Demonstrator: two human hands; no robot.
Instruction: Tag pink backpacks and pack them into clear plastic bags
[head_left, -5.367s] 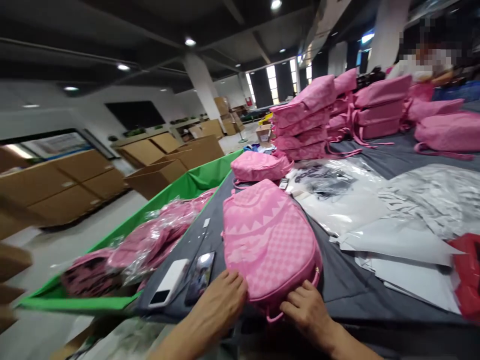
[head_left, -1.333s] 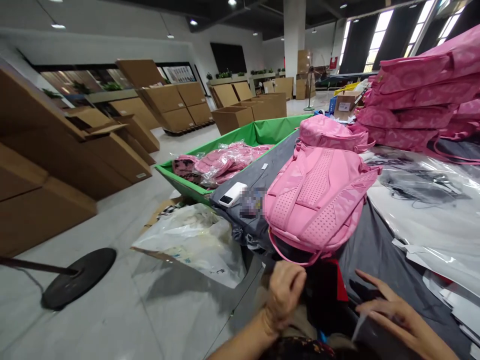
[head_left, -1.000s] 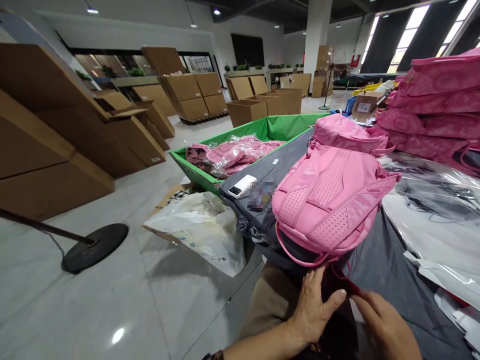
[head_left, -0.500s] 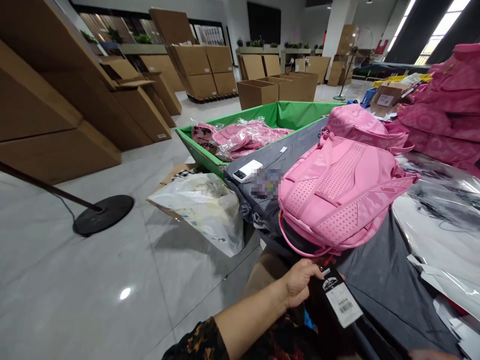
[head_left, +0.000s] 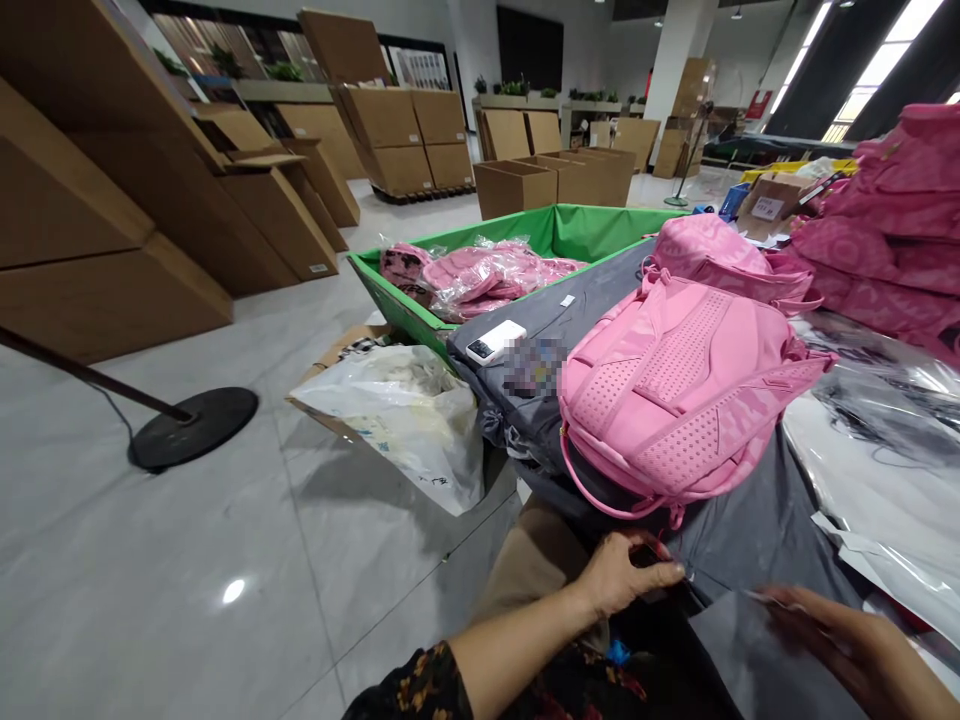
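Note:
A pink backpack [head_left: 675,400] lies back side up near the front edge of the grey-covered table [head_left: 750,520], its carry loop hanging over the edge. Just below that loop my left hand [head_left: 626,575] is pinched on a small dark thing with a bit of red showing; I cannot make out what it is. My right hand [head_left: 847,640] is blurred at the lower right, fingers stretched out over a grey sheet [head_left: 742,655], holding nothing that I can see.
A white power bank [head_left: 495,342] lies on the table's left corner. A green bin [head_left: 577,228] holds bagged pink backpacks. More pink backpacks are stacked at right [head_left: 892,240], with clear plastic bags [head_left: 885,450] beside them. A white bag [head_left: 405,420], a stand base [head_left: 191,425] and cardboard boxes [head_left: 112,250] stand on the floor.
The backpack has been flipped from front side up to back side up. The hang tag my left hand held half a second ago is no longer showing. My right hand has come back into view.

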